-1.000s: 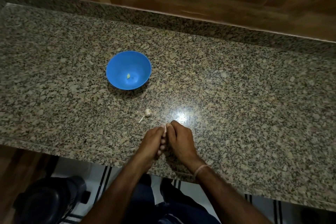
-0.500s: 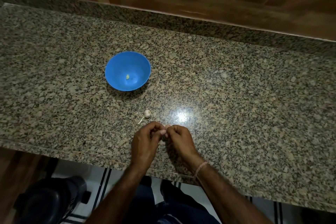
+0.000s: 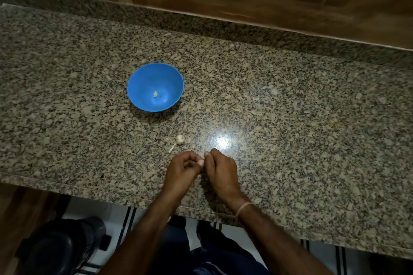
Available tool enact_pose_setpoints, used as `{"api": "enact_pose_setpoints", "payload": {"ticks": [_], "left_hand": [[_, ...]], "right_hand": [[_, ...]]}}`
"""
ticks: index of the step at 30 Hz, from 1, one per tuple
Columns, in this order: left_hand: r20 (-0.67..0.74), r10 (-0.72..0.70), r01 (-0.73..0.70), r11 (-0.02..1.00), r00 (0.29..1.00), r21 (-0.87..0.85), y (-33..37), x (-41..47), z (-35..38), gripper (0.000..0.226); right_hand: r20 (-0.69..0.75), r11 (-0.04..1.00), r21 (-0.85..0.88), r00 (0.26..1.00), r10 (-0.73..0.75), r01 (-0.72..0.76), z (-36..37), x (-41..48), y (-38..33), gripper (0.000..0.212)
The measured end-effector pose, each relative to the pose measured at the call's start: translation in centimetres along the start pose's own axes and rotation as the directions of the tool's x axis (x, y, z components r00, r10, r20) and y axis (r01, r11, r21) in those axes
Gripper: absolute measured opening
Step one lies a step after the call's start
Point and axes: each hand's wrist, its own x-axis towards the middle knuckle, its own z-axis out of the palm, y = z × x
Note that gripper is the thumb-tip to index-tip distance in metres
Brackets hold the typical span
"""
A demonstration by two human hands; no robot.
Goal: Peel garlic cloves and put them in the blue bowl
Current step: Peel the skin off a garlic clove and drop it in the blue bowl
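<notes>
Close to the front edge of the speckled grey granite tabletop (image 3: 290, 118), the person's left hand (image 3: 182, 171) and right hand (image 3: 222, 171) meet, knuckles up. Both sets of fingers (image 3: 210, 154) are curled and clamped together on a small pale garlic clove (image 3: 201, 162), pinched between the two hands just above the stone. A thin pale band (image 3: 243, 207) circles the right wrist. Just beyond the left hand lies a small white garlic head with a short dry stalk (image 3: 180, 140). Farther back, toward the left side, sits the round blue plastic bowl (image 3: 143, 78), well apart from the hands, with one yellowish peeled clove (image 3: 155, 94) in its bottom.
</notes>
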Motion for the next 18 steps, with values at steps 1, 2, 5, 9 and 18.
{"api": "enact_pose_setpoints", "payload": {"ticks": [1, 2, 5, 9, 18], "left_hand": [[0.032, -0.055, 0.057, 0.994, 0.998, -0.09, 0.0, 0.1, -0.1, 0.016], [0.041, -0.042, 0.046, 0.994, 0.998, -0.098, 0.1, 0.0, -0.1, 0.016], [0.002, 0.296, -0.285, 0.917, 0.955, 0.281, -0.1, -0.4, -0.2, 0.015], [0.094, 0.497, -0.477, 0.736, 0.863, 0.48, -0.8, -0.3, -0.6, 0.013], [0.2, 0.142, -0.199, 0.934, 0.969, 0.297, 0.1, -0.4, -0.9, 0.024]], "right_hand": [[-0.009, 0.999, -0.03, 1.0, -0.023, 0.023, 0.1, 0.0, 0.2, 0.038], [0.002, 0.999, -0.032, 1.0, -0.02, 0.02, 0.0, 0.0, 0.1, 0.037], [0.15, 0.961, 0.163, 0.968, 0.199, -0.223, -0.1, 0.0, 0.0, 0.042], [0.351, 0.821, 0.308, 0.86, 0.371, -0.48, -0.1, -0.3, -0.7, 0.042], [0.056, 0.995, 0.086, 0.998, 0.04, -0.045, 0.9, -0.3, -0.1, 0.037]]}}
